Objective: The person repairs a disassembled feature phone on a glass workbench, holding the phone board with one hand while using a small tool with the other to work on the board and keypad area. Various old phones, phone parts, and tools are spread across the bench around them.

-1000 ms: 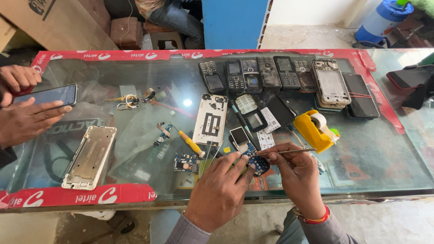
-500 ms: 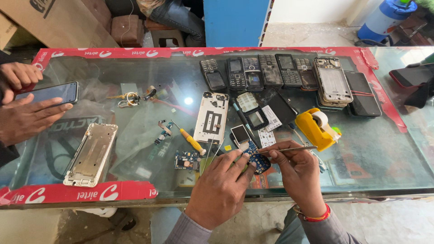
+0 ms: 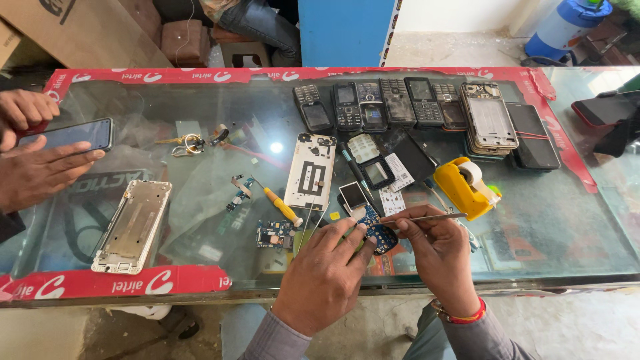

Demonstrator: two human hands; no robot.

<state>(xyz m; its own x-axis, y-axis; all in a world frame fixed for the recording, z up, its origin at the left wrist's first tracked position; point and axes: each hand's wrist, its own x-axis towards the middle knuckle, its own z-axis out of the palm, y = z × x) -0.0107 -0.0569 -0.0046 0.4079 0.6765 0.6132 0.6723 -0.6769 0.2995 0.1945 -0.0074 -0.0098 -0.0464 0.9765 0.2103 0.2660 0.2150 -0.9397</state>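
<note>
My left hand (image 3: pixel 325 277) pinches a small blue circuit board (image 3: pixel 377 234) at the near edge of the glass counter (image 3: pixel 200 193). My right hand (image 3: pixel 437 257) grips thin metal tweezers (image 3: pixel 427 217), their tip resting over the board. A second blue circuit board (image 3: pixel 275 235) and a yellow-handled screwdriver (image 3: pixel 280 206) lie just left of my hands. A white phone back panel (image 3: pixel 311 171) sits beyond them.
A row of keypad phones (image 3: pixel 380 103) and stacked phone frames (image 3: pixel 490 127) line the far edge. A yellow tape dispenser (image 3: pixel 465 188) stands right of my hands. A silver phone frame (image 3: pixel 132 227) lies at the left. Another person's hands (image 3: pixel 33 170) hold a smartphone (image 3: pixel 67 135) there.
My hands stay on the board and tweezers with only slight shifts. The other person's hands and smartphone at the left have barely moved.
</note>
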